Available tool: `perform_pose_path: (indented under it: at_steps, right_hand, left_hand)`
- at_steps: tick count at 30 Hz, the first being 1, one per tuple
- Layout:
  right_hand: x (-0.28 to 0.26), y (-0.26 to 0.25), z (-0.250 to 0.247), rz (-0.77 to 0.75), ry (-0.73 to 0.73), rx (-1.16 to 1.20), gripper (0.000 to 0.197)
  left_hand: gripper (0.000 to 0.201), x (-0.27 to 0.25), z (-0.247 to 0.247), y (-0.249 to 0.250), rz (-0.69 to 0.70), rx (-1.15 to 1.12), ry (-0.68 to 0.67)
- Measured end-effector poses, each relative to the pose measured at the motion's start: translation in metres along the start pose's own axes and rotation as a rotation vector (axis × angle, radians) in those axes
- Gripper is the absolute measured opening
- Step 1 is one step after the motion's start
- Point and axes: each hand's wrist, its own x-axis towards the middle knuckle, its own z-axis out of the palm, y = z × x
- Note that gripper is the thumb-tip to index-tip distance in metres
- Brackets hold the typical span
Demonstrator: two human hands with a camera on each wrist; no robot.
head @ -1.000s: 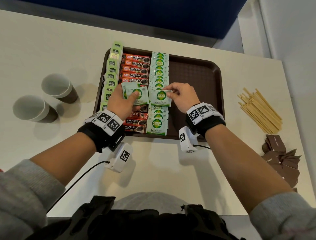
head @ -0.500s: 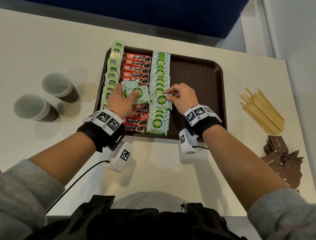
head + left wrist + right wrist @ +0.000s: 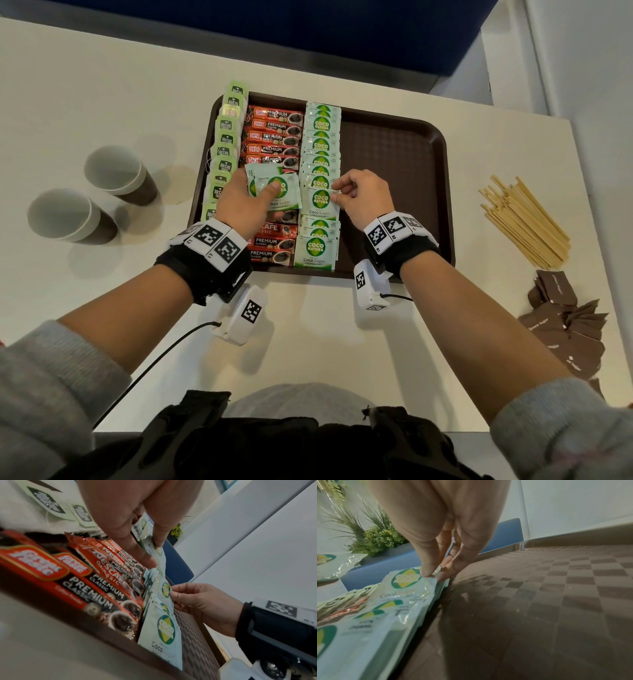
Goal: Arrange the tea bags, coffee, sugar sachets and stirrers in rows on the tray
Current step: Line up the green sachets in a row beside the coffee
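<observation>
A pale green sugar sachet [image 3: 321, 202] lay in the sugar row [image 3: 320, 144] on the brown tray [image 3: 394, 161], its right edge pinched between thumb and fingertips of the right hand [image 3: 363, 200]. The left hand [image 3: 241, 205] gripped a small stack of sachets [image 3: 274, 186] above the coffee sachets [image 3: 274, 137], perhaps two or three. Tea bags [image 3: 226, 137] lined the tray's left edge. Stirrers [image 3: 524, 222] and brown sachets [image 3: 568, 329] sat on the table [image 3: 102, 85], well right.
</observation>
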Motion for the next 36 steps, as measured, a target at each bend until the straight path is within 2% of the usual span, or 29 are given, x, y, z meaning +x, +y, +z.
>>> perform_pose_path:
  at_steps: [4,13,17,19,22,26,30,32,36]
  right_hand:
    - [0.000,-0.001,-0.001,0.007,0.005,0.008,0.012]
    - [-0.003,-0.011,-0.008,-0.031,0.039,0.039,0.017]
    - [-0.008,-0.024,-0.009,-0.038,-0.127,0.162,0.027]
    - [-0.009,-0.029,-0.006,-0.030,-0.217,0.196,0.026]
    - [-0.009,-0.032,-0.006,-0.015,-0.259,0.259,0.019]
    - [-0.009,-0.028,-0.014,-0.008,-0.230,0.298,0.016]
    - [-0.008,-0.014,-0.019,0.005,-0.191,0.230,0.014]
    - [-0.009,-0.008,-0.019,0.004,-0.193,0.159,0.013]
    - [-0.012,-0.002,-0.015,0.020,-0.164,0.096,0.017]
  left_hand:
    - [0.035,-0.002,-0.003,0.001,-0.009,0.049,-0.013]
    - [0.034,-0.005,0.004,0.004,-0.020,-0.019,-0.047]
    - [0.035,-0.010,0.008,0.006,-0.006,-0.052,-0.072]
    - [0.042,-0.011,0.010,0.006,-0.008,-0.069,-0.085]
    - [0.040,-0.013,0.012,0.005,0.003,-0.066,-0.103]
    - [0.029,-0.012,0.011,0.003,0.011,-0.025,-0.084]
    - [0.043,-0.010,0.004,0.005,0.031,0.162,-0.020]
    - [0.036,-0.008,0.003,0.004,0.048,0.239,0.021]
    - [0.032,-0.006,0.002,0.003,0.056,0.232,0.023]
